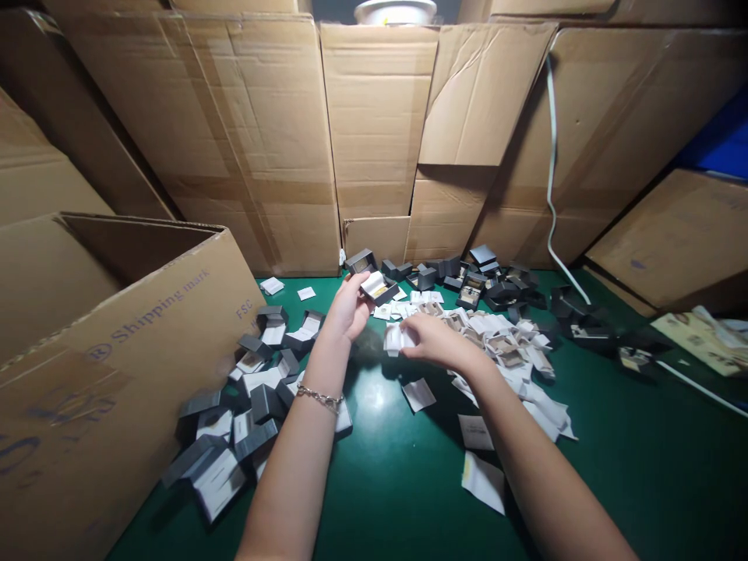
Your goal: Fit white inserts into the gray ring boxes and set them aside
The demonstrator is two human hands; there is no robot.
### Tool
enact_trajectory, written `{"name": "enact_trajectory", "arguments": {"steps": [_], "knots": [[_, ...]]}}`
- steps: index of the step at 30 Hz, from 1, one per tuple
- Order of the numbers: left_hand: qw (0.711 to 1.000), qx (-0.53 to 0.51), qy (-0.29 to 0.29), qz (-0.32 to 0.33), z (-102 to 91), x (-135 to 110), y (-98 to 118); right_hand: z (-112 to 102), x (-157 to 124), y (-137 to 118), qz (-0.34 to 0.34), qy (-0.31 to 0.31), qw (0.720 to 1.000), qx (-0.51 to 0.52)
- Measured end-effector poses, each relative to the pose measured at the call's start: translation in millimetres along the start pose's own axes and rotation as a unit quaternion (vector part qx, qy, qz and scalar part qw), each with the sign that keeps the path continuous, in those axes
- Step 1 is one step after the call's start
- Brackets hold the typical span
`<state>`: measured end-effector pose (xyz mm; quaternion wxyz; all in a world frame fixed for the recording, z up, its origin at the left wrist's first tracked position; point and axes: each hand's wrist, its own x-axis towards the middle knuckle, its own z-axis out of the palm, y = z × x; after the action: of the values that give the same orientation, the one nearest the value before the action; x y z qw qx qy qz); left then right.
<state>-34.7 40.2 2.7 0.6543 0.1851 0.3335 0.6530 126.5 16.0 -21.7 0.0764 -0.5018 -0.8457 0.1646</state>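
Note:
My left hand point(351, 305) grips a small black box point(381, 290) with its lid up and a pale lining showing inside. Just to the right and nearer to me, my right hand point(429, 340) pinches a folded white paper slip point(395, 340) between thumb and fingers. Beyond and beside that hand spreads a heap of white and grey-brown paper pieces point(508, 343). Several open black boxes with white inserts point(266, 382) lie to the left of my left forearm. More dark boxes point(471, 288) stand at the back, some with small contents too blurred to name.
A large open carton point(175, 327) walls off the left side. Stacked cardboard boxes point(280, 140) line the back of the green table point(403, 483). A white cable point(552, 171) hangs down at the right, near a pile of papers point(698, 339). Loose slips point(419, 395) lie near my right forearm.

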Motion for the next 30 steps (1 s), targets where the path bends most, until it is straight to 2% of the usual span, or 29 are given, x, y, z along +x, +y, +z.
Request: {"name": "enact_trajectory", "arguments": {"steps": [3,7,11,20,25,28,30], "knots": [[1.0,-0.003,0.011,0.014,-4.0,0.6,8.4,-26.2,-15.9,-7.8,-0.037,0.12,0.992,0.027],[0.999,-0.024,0.015,0.026,-8.0,1.6,15.2,-49.8,-40.5,-19.3,-0.074,0.256,0.963,0.044],[0.999,-0.027,0.019,0.019,-7.4,1.1,15.8,-62.3,-60.6,-31.0,-0.101,0.338,0.935,0.021],[1.0,-0.021,0.003,-0.007,-0.9,-2.5,7.0,-72.7,-81.6,-44.5,-0.138,0.348,0.927,0.023],[0.999,0.006,-0.043,-0.019,3.8,-6.6,-5.2,-68.0,-74.5,-41.2,-0.098,0.351,0.931,0.026],[0.998,0.027,-0.057,-0.008,11.5,-14.2,-14.0,-64.4,-63.7,-33.0,-0.062,0.334,0.934,0.11],[0.998,0.026,-0.06,0.003,17.5,-20.0,-19.3,-62.7,-56.2,-24.4,-0.058,0.281,0.925,0.248]]}}
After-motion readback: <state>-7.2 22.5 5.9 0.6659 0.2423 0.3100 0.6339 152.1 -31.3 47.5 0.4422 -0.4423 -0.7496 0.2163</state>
